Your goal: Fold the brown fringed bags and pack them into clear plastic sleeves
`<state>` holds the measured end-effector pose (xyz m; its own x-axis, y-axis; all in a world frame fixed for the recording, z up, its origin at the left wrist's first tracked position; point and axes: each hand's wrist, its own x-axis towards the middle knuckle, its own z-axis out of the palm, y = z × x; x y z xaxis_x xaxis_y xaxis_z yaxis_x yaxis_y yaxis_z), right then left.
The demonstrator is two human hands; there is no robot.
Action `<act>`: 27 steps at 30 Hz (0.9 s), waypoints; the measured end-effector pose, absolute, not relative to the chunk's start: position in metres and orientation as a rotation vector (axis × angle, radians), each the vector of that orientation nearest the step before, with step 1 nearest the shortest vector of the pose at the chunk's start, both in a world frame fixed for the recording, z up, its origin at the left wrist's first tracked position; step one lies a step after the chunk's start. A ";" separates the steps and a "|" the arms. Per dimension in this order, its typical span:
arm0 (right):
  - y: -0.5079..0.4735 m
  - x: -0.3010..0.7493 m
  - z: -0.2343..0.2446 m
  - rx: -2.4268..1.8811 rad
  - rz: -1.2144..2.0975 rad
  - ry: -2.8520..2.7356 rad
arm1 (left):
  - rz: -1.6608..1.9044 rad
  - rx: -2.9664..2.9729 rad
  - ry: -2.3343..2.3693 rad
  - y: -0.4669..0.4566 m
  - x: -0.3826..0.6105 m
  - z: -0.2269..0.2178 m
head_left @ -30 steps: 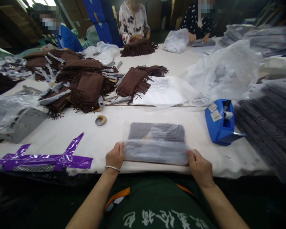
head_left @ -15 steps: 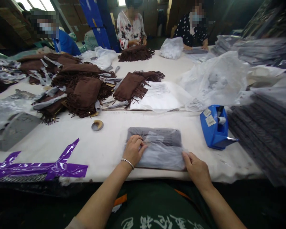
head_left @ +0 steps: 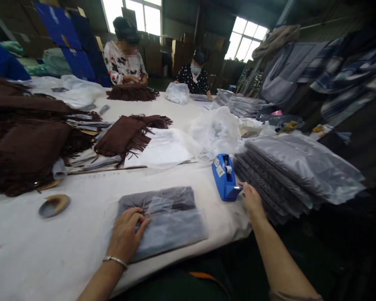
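On the near part of the table lies a flat clear plastic bag (head_left: 175,230) with a folded dark grey item inside and a pale label near its middle. My left hand (head_left: 128,230), a bangle on its wrist, rests on the bag's left side with fingers laid over the film. To the right stands a blue tape dispenser (head_left: 223,179) with stickers on its side. My right hand (head_left: 252,200) is at its front end, fingertips pinched together at the cutting edge where the tape comes out. The tape end itself is barely visible.
A stack of bagged dark items (head_left: 288,171) rises right of the dispenser. A loose tape roll (head_left: 54,206) lies at left. Brown fringed scarves (head_left: 122,136) cover the left and middle. Crumpled plastic bags (head_left: 217,131) lie behind. Co-workers (head_left: 192,77) are across the table.
My right hand has left the bag's right edge and reached to the tape dispenser. My left hand stays on the bag. The view has turned to the right.
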<state>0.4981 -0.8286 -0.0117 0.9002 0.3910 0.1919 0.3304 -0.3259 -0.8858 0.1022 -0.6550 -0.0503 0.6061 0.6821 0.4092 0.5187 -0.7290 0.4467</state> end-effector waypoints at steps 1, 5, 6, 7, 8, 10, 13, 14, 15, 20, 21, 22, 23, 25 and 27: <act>-0.824 0.500 -0.012 -1.931 0.097 -0.546 | 0.822 2.558 0.988 -0.655 0.102 -0.050; -0.821 0.488 -0.018 -1.912 0.092 -0.563 | 0.812 2.569 1.006 -0.656 0.102 -0.048; -0.826 0.483 -0.021 -1.917 0.062 -0.557 | 0.808 2.570 1.008 -0.656 0.102 -0.048; -0.831 0.477 -0.025 -1.927 0.027 -0.550 | 0.800 2.570 1.010 -0.657 0.101 -0.048; -0.838 0.472 -0.028 -1.941 -0.009 -0.546 | 0.792 2.568 1.012 -0.657 0.101 -0.048; -0.849 0.467 -0.034 -1.974 -0.074 -0.547 | 0.777 2.561 1.016 -0.658 0.100 -0.049; -0.855 0.474 -0.035 -2.006 -0.141 -0.561 | 0.770 2.548 1.022 -0.658 0.100 -0.050; -0.853 0.479 -0.032 -2.007 -0.149 -0.561 | 0.773 2.545 1.019 -0.658 0.100 -0.050; -0.850 0.484 -0.028 -2.003 -0.142 -0.562 | 0.775 2.543 1.014 -0.658 0.101 -0.050; -0.825 0.493 -0.004 -1.936 0.066 -0.653 | 0.794 2.531 1.004 -0.657 0.101 -0.050; -0.823 0.490 -0.002 -1.915 0.082 -0.667 | 0.791 2.531 1.007 -0.658 0.101 -0.049; -0.823 0.484 -0.003 -1.890 0.067 -0.662 | 0.786 2.532 1.010 -0.659 0.101 -0.049; -0.826 0.478 -0.006 -1.865 0.029 -0.637 | 0.780 2.531 1.015 -0.660 0.100 -0.048; -0.837 0.468 -0.016 -1.831 -0.039 -0.557 | 0.769 2.523 1.029 -0.663 0.100 -0.047; -0.850 0.463 -0.028 -1.851 -0.049 -0.492 | 0.764 2.508 1.046 -0.665 0.099 -0.046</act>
